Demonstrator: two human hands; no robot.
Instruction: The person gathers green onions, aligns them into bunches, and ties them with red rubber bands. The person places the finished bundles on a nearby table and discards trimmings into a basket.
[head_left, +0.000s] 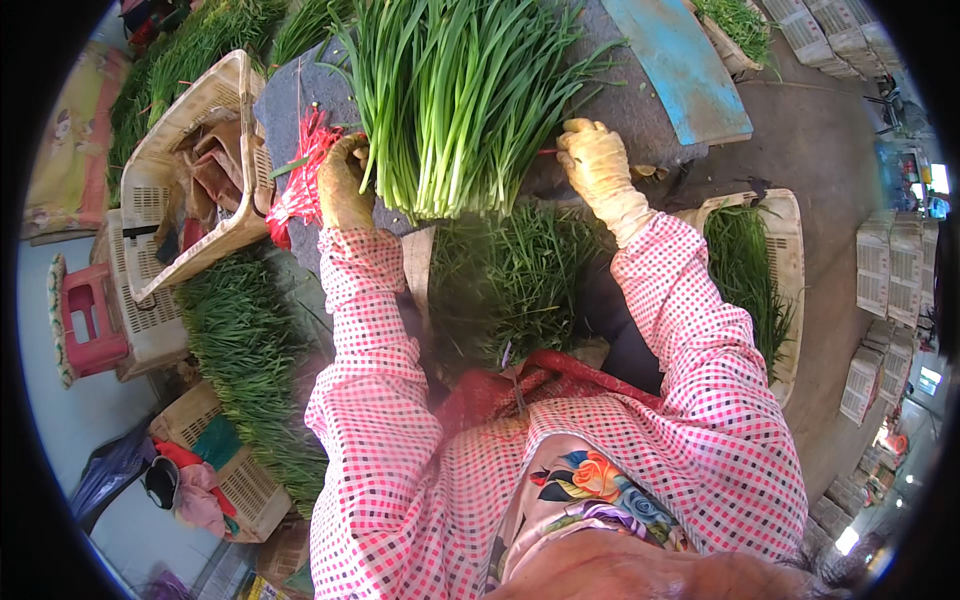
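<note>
A thick bunch of Chinese chives (450, 127) lies on the grey cloth-covered bench (645, 112), its pale cut ends towards me. My right hand (600, 169), in a yellowish glove, is closed at the right of the bunch. A short length of red plastic strip (548, 151) runs from its fingers towards the chives. Wearing a matching glove, my left hand (346, 184) has curled fingers against the left side of the bunch. What those fingers hold is hidden. Beside that hand hangs a bundle of red plastic strips (304, 180).
Loose green leaves (532, 277) fill the space below the bench. A crate of greens (787, 300) stands at right, and a plastic crate with brown material (244, 75) at left. Rows of chives (240, 352) lie left, near a pink stool (94, 319). A blue board (682, 75) rests on the bench.
</note>
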